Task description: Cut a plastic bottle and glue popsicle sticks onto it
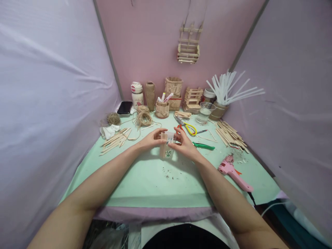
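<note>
Upright on the pale green table, a small see-through plastic container (169, 153) with a green leaf print stands in front of me. Flat wooden strips (162, 150) seem to run up its left side. My left hand (152, 139) grips the container's upper left, thumb in front and fingers behind. From the other side, my right hand (185, 144) holds its upper right, with the thumb across the front. Green-handled pliers (204, 146) lie just right of my right hand. Beyond it are yellow-handled scissors (187, 126).
A pink glue gun (236, 174) lies at right, its cord running off the front edge. Wooden sticks lie at left (115, 141) and right (230, 135). Twine balls (144, 118), a pen cup (162, 110), a water cup (204, 112) and white glue sticks (225, 88) line the back.
</note>
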Motion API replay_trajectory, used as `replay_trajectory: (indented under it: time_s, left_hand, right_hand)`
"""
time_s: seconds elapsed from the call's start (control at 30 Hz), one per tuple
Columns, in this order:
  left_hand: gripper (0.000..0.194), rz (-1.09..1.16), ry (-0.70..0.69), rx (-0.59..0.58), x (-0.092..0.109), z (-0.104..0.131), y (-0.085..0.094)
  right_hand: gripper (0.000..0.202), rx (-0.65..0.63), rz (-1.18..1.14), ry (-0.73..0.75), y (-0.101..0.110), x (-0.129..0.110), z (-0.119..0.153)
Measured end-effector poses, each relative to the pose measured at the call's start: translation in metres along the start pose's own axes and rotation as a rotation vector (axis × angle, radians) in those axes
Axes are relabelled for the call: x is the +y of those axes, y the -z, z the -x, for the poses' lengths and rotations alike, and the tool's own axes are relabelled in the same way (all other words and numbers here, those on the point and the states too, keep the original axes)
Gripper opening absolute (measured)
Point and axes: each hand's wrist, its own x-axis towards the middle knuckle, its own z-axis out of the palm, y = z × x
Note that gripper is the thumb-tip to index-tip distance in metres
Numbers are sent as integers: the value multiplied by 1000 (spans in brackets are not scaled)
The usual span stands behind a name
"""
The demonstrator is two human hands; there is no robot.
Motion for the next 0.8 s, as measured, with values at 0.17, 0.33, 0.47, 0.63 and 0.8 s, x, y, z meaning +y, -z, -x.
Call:
replay_trajectory:
  time_s: [0.17,0.33,0.47,0.63,0.8]
  left_hand:
    - [69,-14,40,34,6,2,-2]
    - [75,44,-9,-4,3,0,0]
    - [80,8,-7,-104,-2,-1,1]
    - [75,-42,35,-134,-3,-2,0]
    - [90,-16,-63,-152,-3,-1,-3]
  right_hand:
    - [92,-9,2,14,-1,-1,1]
    - [93,9,-26,25,-1,-2,0]
    - [91,81,-78,51,2,1,-2]
    - [91,104,-93,44,5,2,-4]
    - [94,148,-56,80,4,2,-4]
